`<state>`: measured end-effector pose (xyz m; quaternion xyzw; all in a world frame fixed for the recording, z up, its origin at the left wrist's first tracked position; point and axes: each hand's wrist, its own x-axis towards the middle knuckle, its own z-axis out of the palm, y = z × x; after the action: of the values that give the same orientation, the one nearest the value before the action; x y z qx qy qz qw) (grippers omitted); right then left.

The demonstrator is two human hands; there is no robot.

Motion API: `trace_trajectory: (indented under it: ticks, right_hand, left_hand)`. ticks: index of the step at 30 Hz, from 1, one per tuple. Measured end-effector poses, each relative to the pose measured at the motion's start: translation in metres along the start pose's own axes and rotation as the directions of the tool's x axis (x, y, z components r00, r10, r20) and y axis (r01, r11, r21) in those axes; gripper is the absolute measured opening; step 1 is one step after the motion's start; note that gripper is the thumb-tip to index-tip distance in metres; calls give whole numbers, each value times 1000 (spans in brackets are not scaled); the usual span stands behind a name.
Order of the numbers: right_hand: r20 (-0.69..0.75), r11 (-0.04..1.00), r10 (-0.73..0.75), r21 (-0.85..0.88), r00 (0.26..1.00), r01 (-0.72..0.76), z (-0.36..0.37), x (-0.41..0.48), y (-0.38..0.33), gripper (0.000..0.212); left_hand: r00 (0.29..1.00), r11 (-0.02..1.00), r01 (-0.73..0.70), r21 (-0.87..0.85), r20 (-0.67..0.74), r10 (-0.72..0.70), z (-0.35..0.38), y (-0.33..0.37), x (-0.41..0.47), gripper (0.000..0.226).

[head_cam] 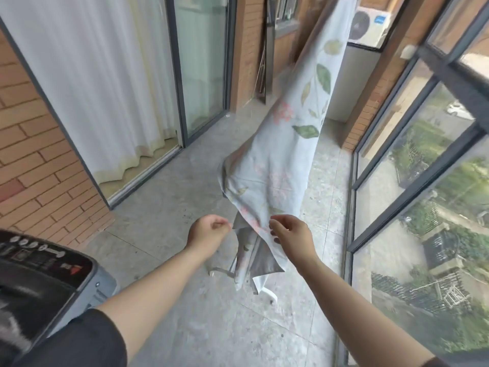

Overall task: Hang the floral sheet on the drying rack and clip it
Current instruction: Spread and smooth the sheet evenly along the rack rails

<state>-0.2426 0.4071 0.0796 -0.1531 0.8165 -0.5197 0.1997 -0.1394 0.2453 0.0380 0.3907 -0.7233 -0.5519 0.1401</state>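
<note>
Sheet, floral (pixel 275 165): hung from above the frame, its lower end bunched between both hands. Left hand (pixel 209 230): fingers curled shut, pinching a grey edge just beyond the fingertips. Right hand (pixel 289 235): fingertips pressed onto the cloth, pinching a fold. Advice: edges were best drawn apart evenly before clipping. Drying rack: top cut off; only pale legs (pixel 268 290) showed below the fingers. Clips: none visible.

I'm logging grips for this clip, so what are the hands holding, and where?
Both hold the floral sheet near its hanging lower end: left hand pinches an edge, right hand grips the fabric beside it.
</note>
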Motion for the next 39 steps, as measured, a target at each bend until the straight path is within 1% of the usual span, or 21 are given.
trace_trajectory:
  ticks: [1,4,8,12,17,19,20,21,23,24,26,27,28,29,30,31,33,34,36,38,39]
  right_hand:
    - [-17,1000,-15,7,1000,15,3,-2,-9,16]
    - [-38,999,-39,33,999,40,15,-9,-29,13]
    - [-63,997,-48,65,997,52,27,-11,-44,15]
    - [-101,992,-71,98,992,81,27,-8,-55,14]
    - [-116,993,-93,67,989,102,16,9,-62,11]
    - [-116,992,-95,70,989,104,10,16,-63,10]
    - [-112,991,-93,82,989,103,7,19,-64,10]
    - [-108,990,-91,94,990,101,3,21,-64,10]
    - [-104,990,-86,105,991,97,-1,23,-61,10]
    - [-106,989,-81,114,991,93,-3,24,-59,10]
    - [-104,988,-69,128,992,82,-7,25,-54,11]
    - [-102,989,-63,130,993,76,-9,25,-52,11]
    - [-101,988,-56,136,993,70,-11,24,-51,11]
    - [-102,987,-51,146,994,65,-12,23,-49,11]
    - [-101,986,-48,157,994,64,-13,22,-49,11]
    - [-98,984,-50,164,994,65,-14,20,-49,11]
    - [-85,983,-58,167,995,71,-13,16,-51,12]
    - [-79,983,-65,168,995,78,-13,14,-53,12]
    - [-75,979,-92,177,993,104,-12,8,-59,14]
    - [-71,972,-131,189,989,142,-11,1,-69,14]
    - [-69,965,-157,201,985,168,-11,-3,-76,14]
  left_hand:
    - [1000,1000,-21,-11,-9,21,-10,6,3,4]
    - [998,996,-53,-76,-48,50,-35,17,19,37]
    - [997,990,-59,-125,-48,53,-52,27,57,52]
    - [998,984,-15,-175,-65,3,-44,42,99,52]
    - [996,990,76,-116,-37,-80,-13,59,127,71]
    - [989,984,134,-115,-41,-139,-5,59,133,73]
    - [983,978,167,-129,-50,-174,-2,55,138,71]
    - [974,957,211,-199,-37,-223,0,52,140,64]
    - [956,860,282,-424,53,-288,2,45,145,46]
    - [952,805,300,-511,104,-289,3,44,146,40]
    - [946,725,325,-608,190,-264,-1,45,146,34]
    - [940,693,340,-636,244,-237,-5,45,143,38]
    - [932,667,357,-653,296,-209,-11,45,139,48]
    - [927,665,359,-655,334,-172,-18,44,131,59]
    - [929,663,346,-664,340,-143,-26,41,123,62]
    - [942,648,314,-694,312,-122,-34,41,112,56]
    - [984,638,176,-750,153,-92,-55,39,90,38]
    - [995,652,99,-752,80,-59,-68,41,77,35]
    - [999,677,-29,-736,-5,38,-97,48,53,42]
    - [996,687,-91,-721,-61,67,-126,59,28,49]
    - [993,688,-113,-717,-94,66,-139,64,16,44]
